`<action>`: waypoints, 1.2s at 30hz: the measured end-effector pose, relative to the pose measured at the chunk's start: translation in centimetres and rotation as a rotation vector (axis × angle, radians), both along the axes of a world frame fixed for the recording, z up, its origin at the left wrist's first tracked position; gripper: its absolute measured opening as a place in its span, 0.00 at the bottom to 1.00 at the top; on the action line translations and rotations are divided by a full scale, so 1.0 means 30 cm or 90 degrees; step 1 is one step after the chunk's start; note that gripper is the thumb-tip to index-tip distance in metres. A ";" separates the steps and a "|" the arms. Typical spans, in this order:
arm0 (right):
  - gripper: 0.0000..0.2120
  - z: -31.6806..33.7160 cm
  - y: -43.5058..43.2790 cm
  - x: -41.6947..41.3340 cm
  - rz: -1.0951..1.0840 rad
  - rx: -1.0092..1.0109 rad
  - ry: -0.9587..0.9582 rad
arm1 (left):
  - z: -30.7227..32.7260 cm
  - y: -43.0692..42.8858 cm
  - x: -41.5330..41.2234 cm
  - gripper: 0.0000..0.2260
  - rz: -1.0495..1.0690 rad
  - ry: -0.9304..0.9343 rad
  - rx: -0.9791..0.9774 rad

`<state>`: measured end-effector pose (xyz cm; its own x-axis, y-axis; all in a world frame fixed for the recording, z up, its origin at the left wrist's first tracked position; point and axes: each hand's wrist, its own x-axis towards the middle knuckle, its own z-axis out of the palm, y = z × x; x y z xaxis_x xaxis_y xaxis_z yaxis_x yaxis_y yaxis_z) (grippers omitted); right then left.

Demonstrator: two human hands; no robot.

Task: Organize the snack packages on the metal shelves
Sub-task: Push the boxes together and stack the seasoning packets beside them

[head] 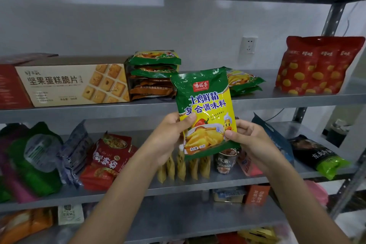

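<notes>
In the head view, the left hand [168, 138] grips the lower left edge of a green-and-yellow packet [206, 105], thumb curled over its front, and the right hand [249, 142] pinches the lower right edge. The packet is held upright in the air, just in front of the front edge of a metal shelf [99, 112]. On that shelf a stack of like packets [154, 73] sits beside a biscuit box [73, 83] toward the left end, two more packets [243, 83] lie behind the held one, and a red bag [316, 67] stands near the right end.
</notes>
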<state>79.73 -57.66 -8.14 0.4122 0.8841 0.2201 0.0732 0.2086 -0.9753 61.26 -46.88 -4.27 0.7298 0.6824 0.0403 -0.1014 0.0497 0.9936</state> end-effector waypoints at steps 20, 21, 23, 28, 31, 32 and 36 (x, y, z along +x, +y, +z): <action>0.21 0.027 0.010 -0.020 -0.007 0.018 0.121 | -0.045 -0.028 0.024 0.08 0.095 0.024 0.103; 0.21 0.024 0.011 -0.025 -0.010 0.021 0.129 | -0.045 -0.026 0.020 0.09 0.095 0.023 0.101; 0.22 0.020 0.016 -0.035 -0.016 0.025 0.143 | -0.044 -0.022 0.016 0.09 0.097 0.021 0.100; 0.20 0.028 0.030 -0.075 -0.054 0.049 0.147 | -0.041 -0.009 0.008 0.09 0.112 0.019 0.104; 0.13 0.030 0.041 -0.113 -0.117 0.077 0.115 | -0.051 -0.003 0.010 0.09 0.185 0.043 0.188; 0.10 0.028 0.047 -0.124 -0.148 0.091 0.092 | -0.061 0.003 0.010 0.11 0.243 0.076 0.266; 0.07 0.036 0.060 -0.165 -0.244 0.157 0.005 | -0.087 -0.016 0.004 0.13 0.285 0.044 0.392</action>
<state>74.78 -55.85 -7.07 0.7024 0.5883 0.4007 0.1833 0.3944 -0.9005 61.38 -47.34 -6.88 0.4042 0.7828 0.4731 0.0825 -0.5464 0.8335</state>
